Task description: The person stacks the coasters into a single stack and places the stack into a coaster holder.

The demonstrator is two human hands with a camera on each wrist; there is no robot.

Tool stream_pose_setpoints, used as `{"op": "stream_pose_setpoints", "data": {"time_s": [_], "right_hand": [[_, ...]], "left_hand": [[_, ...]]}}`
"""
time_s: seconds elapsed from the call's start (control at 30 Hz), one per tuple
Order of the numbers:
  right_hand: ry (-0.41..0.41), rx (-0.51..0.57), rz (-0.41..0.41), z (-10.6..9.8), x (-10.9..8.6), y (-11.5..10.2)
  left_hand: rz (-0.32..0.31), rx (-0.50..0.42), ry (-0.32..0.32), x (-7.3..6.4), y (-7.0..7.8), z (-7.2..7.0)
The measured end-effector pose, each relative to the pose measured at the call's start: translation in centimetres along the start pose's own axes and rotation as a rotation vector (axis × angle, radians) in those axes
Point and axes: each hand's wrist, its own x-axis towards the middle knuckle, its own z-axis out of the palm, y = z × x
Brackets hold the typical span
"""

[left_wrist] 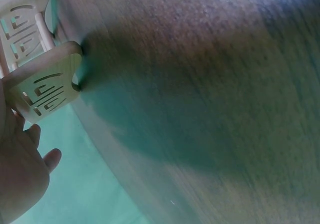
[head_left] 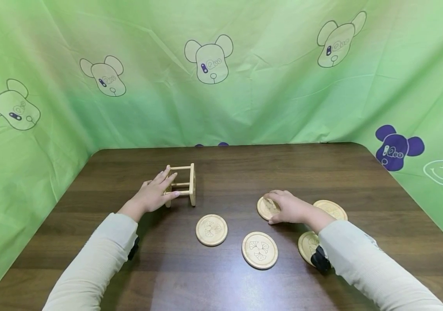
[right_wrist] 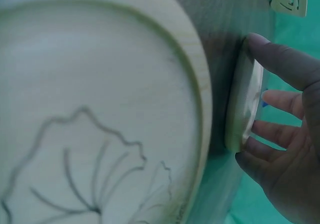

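My left hand holds the left end of a small wooden coaster rack at the table's left. Its thumb lies by the near bar, the other fingers over the left panel. The left wrist view shows the rack's cut-out side panel beside the fingers. My right hand grips a round wooden coaster across its rim, right of centre. In the right wrist view the thumb and fingers span this coaster. Another coaster with a leaf engraving fills the foreground there.
Two more engraved coasters lie in front, one at centre-left and one nearer me. Under and behind the right forearm are a far coaster and a near coaster, partly hidden. A green printed curtain borders the brown table.
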Motion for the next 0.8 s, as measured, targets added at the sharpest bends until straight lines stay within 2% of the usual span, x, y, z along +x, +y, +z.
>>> {"op": "stream_pose_setpoints", "data": {"time_s": [0.33,0.8], "right_hand": [[-0.019,0.025,0.02,-1.1,-0.4,-0.2],[0.001,0.043,0.088,-2.9,-3.1,0.8]], "left_hand": [[0.002,-0.005,-0.005,0.0,0.1,0.0],[-0.001,-0.007,-0.011,-0.1,0.0,0.1]]}}
